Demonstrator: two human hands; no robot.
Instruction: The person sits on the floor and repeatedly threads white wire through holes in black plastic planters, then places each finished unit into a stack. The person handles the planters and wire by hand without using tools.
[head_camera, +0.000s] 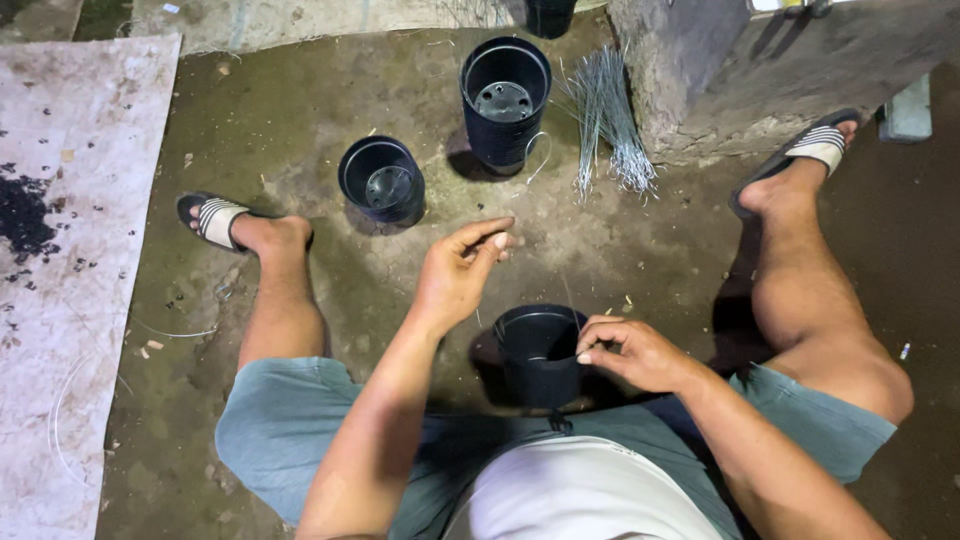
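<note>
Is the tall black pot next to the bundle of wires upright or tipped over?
Upright. The tall black pot stands on the ground with its round rim facing up, its holed bottom visible inside, beside the bundle of wires.

Four black pots (538, 350) — one bundle of wires (606, 120) — two sandals (215, 220).

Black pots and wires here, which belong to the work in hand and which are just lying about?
In hand: black pot gripped by right hand; thin wire pinched by left hand.
Lying about: wire bundle, stacked pots, small pot, pale sheet.
</note>
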